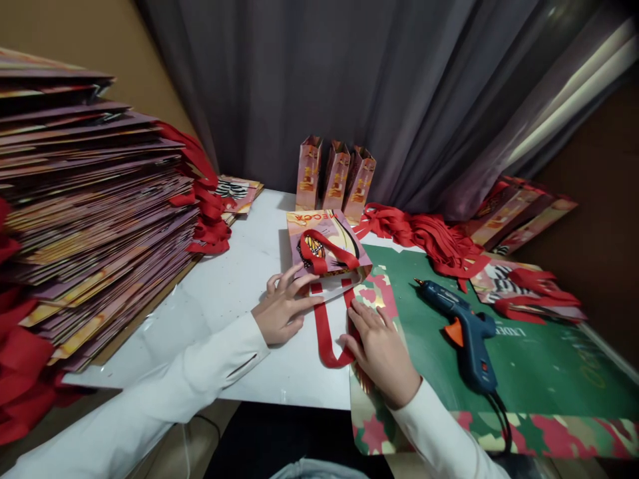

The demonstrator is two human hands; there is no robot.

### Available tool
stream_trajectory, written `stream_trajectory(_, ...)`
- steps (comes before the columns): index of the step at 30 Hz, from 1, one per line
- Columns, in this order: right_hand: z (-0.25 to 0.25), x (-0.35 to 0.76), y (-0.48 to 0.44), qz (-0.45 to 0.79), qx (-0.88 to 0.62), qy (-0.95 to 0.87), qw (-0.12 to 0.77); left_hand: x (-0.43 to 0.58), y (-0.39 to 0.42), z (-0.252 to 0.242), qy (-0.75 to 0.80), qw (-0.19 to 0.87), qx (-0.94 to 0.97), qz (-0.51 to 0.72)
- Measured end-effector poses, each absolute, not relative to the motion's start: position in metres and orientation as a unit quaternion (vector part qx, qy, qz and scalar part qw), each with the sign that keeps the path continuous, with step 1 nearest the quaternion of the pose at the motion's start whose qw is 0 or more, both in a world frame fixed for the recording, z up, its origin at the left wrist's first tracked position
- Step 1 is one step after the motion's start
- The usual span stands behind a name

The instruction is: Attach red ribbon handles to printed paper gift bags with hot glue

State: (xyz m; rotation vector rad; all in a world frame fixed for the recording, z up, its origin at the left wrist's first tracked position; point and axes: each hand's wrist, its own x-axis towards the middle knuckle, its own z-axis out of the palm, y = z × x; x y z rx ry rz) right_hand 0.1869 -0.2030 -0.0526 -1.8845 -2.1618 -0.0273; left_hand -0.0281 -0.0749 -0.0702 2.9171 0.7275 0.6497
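Observation:
A paper bag (324,229) with a butterfly print lies flat on the white table, its mouth toward me. One red ribbon handle (327,332) extends from the mouth toward me, and another loops over the bag's printed face. My left hand (284,306) rests at the bag's left near corner, fingers spread, the fingertips by the opening. My right hand (377,342) lies with its fingers apart at the right side of the near ribbon, touching its edge.
A tall stack of flat bags (100,219) fills the left. Three upright bags (335,176) stand behind. A blue glue gun (464,332) lies on the green mat (549,372), its cord trailing. Red ribbons (429,239) are piled behind it, beside more bags (519,213).

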Motion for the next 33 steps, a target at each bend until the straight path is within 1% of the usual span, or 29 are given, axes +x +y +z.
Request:
stream_trajectory(3,-0.048,0.21,-0.215,-0.041,-0.683,-0.702,0.197,-0.029,-0.074,-0.072,0.232,0.046,0.947,0.216)
stream_trajectory(5,-0.046,0.234,-0.231,-0.096,-0.756,-0.6,0.246,-0.03,-0.073,-0.072,0.227,0.055,0.947,0.219)
stream_trajectory(7,-0.044,0.255,-0.247,-0.149,-0.814,-0.499,0.256,-0.03,-0.072,-0.073,0.22,0.059,0.948,0.222)
stream_trajectory(8,-0.044,0.26,-0.254,-0.148,-0.821,-0.488,0.255,-0.03,-0.071,-0.073,0.217,0.06,0.949,0.223)
stream_trajectory(10,-0.046,0.259,-0.258,-0.101,-0.8,-0.533,0.256,-0.029,-0.07,-0.073,0.211,0.061,0.95,0.223)
stream_trajectory(12,-0.051,0.244,-0.25,-0.017,-0.745,-0.617,0.252,-0.029,-0.07,-0.072,0.21,0.062,0.95,0.222)
stream_trajectory(15,-0.057,0.215,-0.223,0.073,-0.673,-0.704,0.213,-0.032,-0.071,-0.072,0.215,0.065,0.95,0.215)
stream_trajectory(17,-0.061,0.204,-0.204,0.086,-0.65,-0.731,0.19,-0.034,-0.071,-0.072,0.216,0.067,0.951,0.211)
stream_trajectory(21,-0.063,0.2,-0.186,0.073,-0.645,-0.742,0.167,-0.037,-0.071,-0.07,0.213,0.063,0.953,0.204)
stream_trajectory(25,-0.056,0.205,-0.191,0.07,-0.642,-0.739,0.19,-0.038,-0.07,-0.07,0.206,0.058,0.954,0.21)
stream_trajectory(27,-0.051,0.217,-0.203,0.035,-0.683,-0.691,0.234,-0.037,-0.07,-0.071,0.202,0.054,0.954,0.216)
stream_trajectory(29,-0.048,0.237,-0.221,-0.049,-0.779,-0.568,0.261,-0.037,-0.069,-0.072,0.201,0.052,0.953,0.22)
stream_trajectory(30,-0.047,0.251,-0.232,-0.102,-0.835,-0.482,0.246,-0.037,-0.069,-0.072,0.201,0.052,0.953,0.22)
stream_trajectory(31,-0.047,0.265,-0.242,-0.141,-0.887,-0.39,0.201,-0.037,-0.069,-0.073,0.201,0.054,0.953,0.22)
stream_trajectory(33,-0.05,0.296,-0.259,-0.134,-0.937,-0.303,0.109,-0.036,-0.068,-0.073,0.202,0.059,0.953,0.218)
